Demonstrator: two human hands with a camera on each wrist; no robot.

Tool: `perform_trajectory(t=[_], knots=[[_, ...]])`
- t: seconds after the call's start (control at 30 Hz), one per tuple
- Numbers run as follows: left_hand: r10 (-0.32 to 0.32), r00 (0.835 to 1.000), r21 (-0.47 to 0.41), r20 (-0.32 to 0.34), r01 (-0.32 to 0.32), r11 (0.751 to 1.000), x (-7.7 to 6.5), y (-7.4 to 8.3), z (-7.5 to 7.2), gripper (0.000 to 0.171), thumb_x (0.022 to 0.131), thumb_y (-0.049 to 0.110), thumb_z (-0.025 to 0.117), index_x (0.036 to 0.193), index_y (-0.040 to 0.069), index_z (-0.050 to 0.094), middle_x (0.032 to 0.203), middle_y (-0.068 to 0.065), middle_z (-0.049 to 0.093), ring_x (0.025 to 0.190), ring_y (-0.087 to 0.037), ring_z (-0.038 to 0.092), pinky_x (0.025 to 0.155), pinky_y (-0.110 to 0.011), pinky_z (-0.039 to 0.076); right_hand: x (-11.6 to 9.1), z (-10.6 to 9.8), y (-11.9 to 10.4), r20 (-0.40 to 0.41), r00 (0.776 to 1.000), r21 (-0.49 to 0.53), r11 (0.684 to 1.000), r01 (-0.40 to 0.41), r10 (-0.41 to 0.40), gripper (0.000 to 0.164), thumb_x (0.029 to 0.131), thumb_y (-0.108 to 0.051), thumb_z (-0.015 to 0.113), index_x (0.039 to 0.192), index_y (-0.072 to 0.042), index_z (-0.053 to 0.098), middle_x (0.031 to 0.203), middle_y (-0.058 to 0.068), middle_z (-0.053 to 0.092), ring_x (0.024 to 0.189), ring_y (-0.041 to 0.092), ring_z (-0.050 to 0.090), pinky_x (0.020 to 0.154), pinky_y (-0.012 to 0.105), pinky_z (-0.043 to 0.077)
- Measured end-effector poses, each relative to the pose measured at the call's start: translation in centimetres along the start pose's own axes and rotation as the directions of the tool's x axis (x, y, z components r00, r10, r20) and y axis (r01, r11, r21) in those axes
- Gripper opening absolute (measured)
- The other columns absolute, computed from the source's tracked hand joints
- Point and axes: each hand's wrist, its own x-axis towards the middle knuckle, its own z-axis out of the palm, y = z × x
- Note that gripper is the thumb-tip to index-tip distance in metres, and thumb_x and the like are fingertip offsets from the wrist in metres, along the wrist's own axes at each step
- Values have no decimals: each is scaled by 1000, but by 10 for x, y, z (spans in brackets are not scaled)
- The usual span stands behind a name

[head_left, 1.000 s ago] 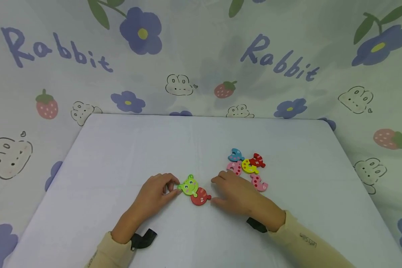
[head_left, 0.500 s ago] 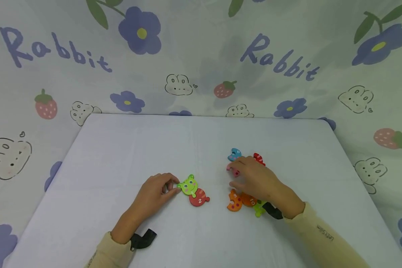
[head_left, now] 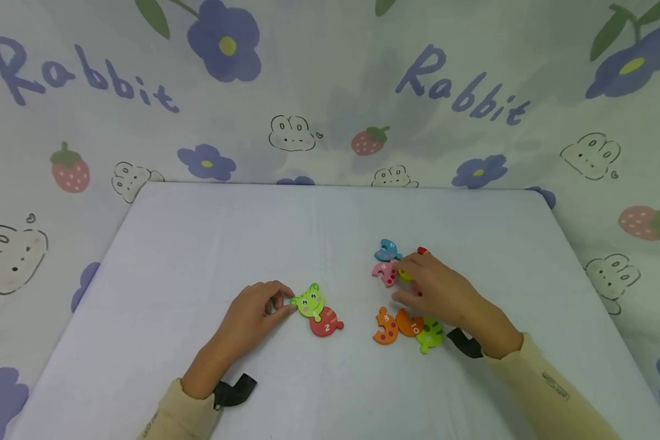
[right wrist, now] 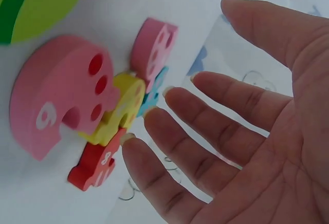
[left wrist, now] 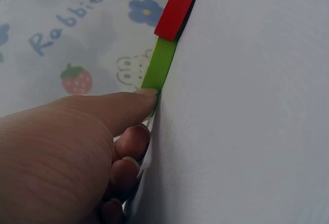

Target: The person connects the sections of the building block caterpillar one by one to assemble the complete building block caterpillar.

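Head view: left hand pinches the green face piece touching a red "2" piece, right hand spread over the yellow piece.

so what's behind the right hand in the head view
Behind the right hand, a yellow spotted puzzle piece, a red striped piece and a pink spotted piece peek out; their covered parts can't be seen there.

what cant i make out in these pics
Head view: most of the yellow piece and red 8, hidden by the right hand.
Head view: number on the blue piece, too small.
Left wrist: print on the green head, edge-on; left hand covers one end.
Right wrist: part of the striped green piece, cut off by the frame's corner.
Right wrist: the yellow piece's number, blurred.
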Motion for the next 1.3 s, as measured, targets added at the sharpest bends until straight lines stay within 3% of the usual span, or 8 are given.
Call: perform_trajectory(t=[0.13,0.33,0.57,0.87,1.3], knots=[[-11,1000,4,2,11,1000,1,0,-1,24,89,24,87,108,20,73,78,17,50,70,-5,48,68,-29,42,-8,2,-7,36,999,21,1000,12,-13,57,90,-37,84,134,-6,66,133,11,64,128,32,57,103,50,51],[-12,1000,0,8,12,1000,1,2,-1,23,89,24,86,107,19,73,78,16,50,70,-5,48,68,-29,43,-19,17,-19,67,993,-51,994,99,-96,57,83,-44,89,128,-12,71,121,2,66,112,21,61,91,41,57],[6,1000,1,0,-6,1000,2,2,-2,23,89,23,86,107,19,73,78,16,50,70,-5,49,69,-30,43,-29,26,-34,119,989,-126,986,107,-92,69,79,-47,91,134,-13,67,128,5,63,123,28,56,98,64,48],[0,1000,4,-1,0,1000,1,2,-2,23,89,24,86,108,19,73,77,16,49,70,-6,48,71,-31,42,-29,38,-39,66,991,-224,966,126,-114,66,76,-45,94,129,-14,68,123,5,62,117,27,55,97,57,50],[2,1000,1,-3,-2,1000,0,3,-3,23,90,24,86,108,18,73,77,16,49,70,-6,48,73,-32,42,-28,37,-40,47,994,-173,979,108,-102,65,79,-44,92,128,-11,65,122,4,65,119,27,58,103,58,48]])
